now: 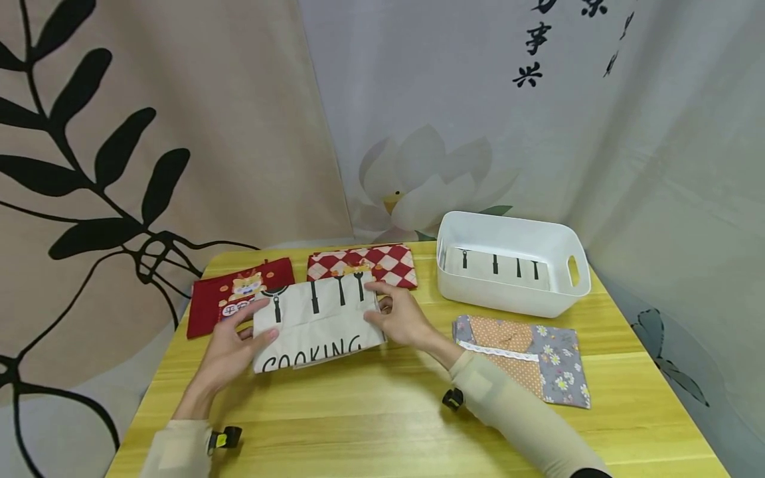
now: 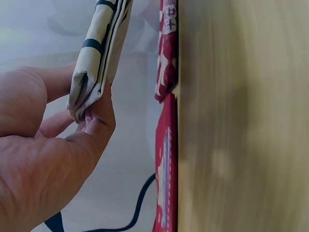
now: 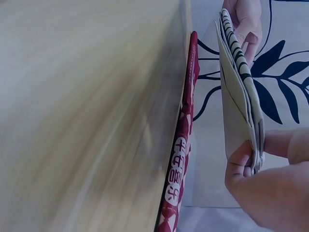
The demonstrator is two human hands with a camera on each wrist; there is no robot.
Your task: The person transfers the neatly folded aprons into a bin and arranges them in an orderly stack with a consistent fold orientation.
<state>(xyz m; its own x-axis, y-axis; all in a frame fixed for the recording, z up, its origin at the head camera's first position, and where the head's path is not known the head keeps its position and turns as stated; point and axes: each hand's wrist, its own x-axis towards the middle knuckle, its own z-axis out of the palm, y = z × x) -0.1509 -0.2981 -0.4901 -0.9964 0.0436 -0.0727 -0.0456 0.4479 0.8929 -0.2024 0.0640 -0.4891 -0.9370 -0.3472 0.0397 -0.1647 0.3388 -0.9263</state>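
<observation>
Above the wood-grain table [image 1: 358, 425], the folded COOKING-print cloth [image 1: 323, 323] is held clear of the surface. The left hand [image 1: 230, 350] and right hand [image 1: 406, 320] pinch its opposite ends between thumb and fingers; catching every layer evenly should stop the folds opening.

Center: white bundle [image 1: 317, 322] is looking like matt cloth. Right of center: bin [image 1: 502, 299] is showing smooth plastic, slight sheen. Lower right: floral bundle [image 1: 526, 375] is reading as matt cloth, lacy trim [image 1: 502, 352]. Bottom: tabletop [image 1: 358, 425] is showing smooth, faintly glossy wood grain.
</observation>
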